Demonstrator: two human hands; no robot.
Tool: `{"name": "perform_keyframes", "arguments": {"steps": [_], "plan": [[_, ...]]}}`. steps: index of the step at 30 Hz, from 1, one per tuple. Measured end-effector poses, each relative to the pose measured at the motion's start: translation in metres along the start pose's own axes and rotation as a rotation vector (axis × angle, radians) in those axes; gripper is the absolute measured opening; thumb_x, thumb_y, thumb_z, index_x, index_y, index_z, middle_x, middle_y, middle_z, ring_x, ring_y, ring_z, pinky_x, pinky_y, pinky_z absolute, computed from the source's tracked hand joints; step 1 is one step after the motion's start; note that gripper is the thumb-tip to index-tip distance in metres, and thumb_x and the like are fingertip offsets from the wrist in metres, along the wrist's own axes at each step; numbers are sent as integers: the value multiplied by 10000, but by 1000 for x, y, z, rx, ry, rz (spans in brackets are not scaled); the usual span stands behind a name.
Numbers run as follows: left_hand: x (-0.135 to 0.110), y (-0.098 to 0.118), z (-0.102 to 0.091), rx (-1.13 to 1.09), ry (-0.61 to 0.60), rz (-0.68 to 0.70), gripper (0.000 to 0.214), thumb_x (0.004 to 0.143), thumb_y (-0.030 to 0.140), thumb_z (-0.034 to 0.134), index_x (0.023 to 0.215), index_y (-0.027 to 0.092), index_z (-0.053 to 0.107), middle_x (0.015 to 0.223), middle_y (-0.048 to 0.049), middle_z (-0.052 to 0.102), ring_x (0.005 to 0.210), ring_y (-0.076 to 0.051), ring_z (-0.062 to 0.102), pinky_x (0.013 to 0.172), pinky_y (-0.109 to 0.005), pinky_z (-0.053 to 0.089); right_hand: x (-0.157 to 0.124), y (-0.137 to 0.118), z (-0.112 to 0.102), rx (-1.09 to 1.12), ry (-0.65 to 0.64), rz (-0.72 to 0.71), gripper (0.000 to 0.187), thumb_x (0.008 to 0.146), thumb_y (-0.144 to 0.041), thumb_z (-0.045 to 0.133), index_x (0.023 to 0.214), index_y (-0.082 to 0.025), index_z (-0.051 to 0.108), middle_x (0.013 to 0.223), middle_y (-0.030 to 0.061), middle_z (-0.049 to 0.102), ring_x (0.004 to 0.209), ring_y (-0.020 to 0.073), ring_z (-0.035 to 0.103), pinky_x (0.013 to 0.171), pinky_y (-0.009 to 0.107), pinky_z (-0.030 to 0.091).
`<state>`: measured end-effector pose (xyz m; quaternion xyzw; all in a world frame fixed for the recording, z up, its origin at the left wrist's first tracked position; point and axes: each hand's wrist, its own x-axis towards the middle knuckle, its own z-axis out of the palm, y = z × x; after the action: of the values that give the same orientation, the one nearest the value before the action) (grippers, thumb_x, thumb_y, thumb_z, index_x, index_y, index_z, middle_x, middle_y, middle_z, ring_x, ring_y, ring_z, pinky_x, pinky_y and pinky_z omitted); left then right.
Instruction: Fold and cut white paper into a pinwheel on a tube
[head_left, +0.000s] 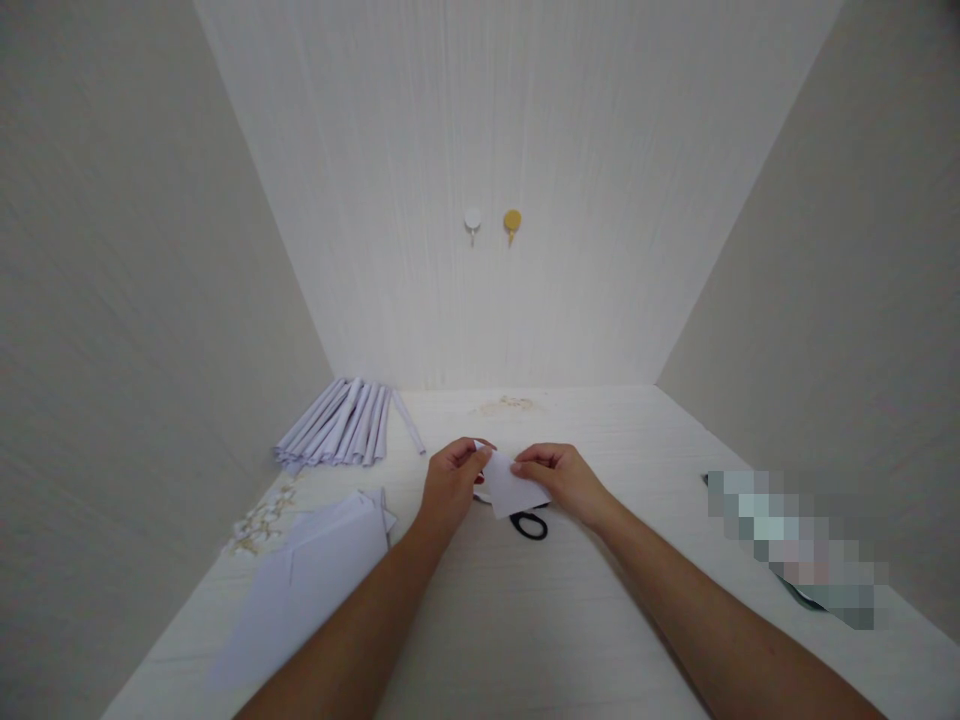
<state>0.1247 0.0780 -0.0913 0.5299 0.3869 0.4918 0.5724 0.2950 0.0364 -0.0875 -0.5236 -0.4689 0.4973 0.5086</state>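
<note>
Between my two hands is a small piece of white paper [516, 488], tilted above the table. My left hand [454, 482] pinches its upper left corner between thumb and fingers. At its right edge, my right hand [561, 476] grips it with the thumb on top. Under the paper lies a pair of scissors [532, 526] with black handles; one handle loop shows and the paper covers most of the rest. Something white and curved peeks out by the left side of the paper, too hidden to name.
Several rolled white paper tubes [337, 425] lie in a pile at the back left, with a single tube [409, 421] beside them. White sheets [315, 575] are stacked at the left. A blurred, pixelated item [795, 550] lies at right. Two hooks [511, 222] are on the wall.
</note>
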Motion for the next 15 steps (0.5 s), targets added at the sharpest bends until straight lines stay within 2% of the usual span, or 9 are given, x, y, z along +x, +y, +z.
{"name": "perform_keyframes", "arguments": {"steps": [7, 10, 13, 15], "plan": [[1, -1, -1, -37, 14, 1, 204, 684, 376, 729, 715, 175, 713, 696, -14, 653, 657, -151, 580, 580, -243, 466, 0, 1, 0, 13, 6, 4, 201, 632, -355, 802, 656, -171, 726, 548, -14, 646, 487, 130, 522, 494, 254, 364], [0, -1, -2, -89, 2, -4, 230, 719, 405, 676, 701, 176, 686, 685, -16, 642, 651, -156, 585, 578, -252, 469, 1, 1, -1, 41, 8, 5, 237, 624, -385, 810, 654, -169, 715, 536, -22, 626, 480, 120, 494, 492, 249, 338], [-1, 1, -4, -137, -25, -9, 221, 716, 377, 626, 774, 177, 699, 695, -20, 662, 650, -158, 602, 599, -262, 479, 2, 1, -1, 85, 21, 27, 273, 631, -423, 796, 665, -170, 698, 523, -22, 610, 471, 119, 477, 479, 247, 317], [-2, 3, -4, -142, -52, -15, 244, 670, 316, 671, 864, 177, 719, 734, -20, 690, 665, -154, 615, 609, -252, 474, 3, 1, -1, 110, 20, 53, 285, 632, -437, 782, 671, -169, 694, 516, -19, 602, 460, 121, 473, 460, 246, 312]]}}
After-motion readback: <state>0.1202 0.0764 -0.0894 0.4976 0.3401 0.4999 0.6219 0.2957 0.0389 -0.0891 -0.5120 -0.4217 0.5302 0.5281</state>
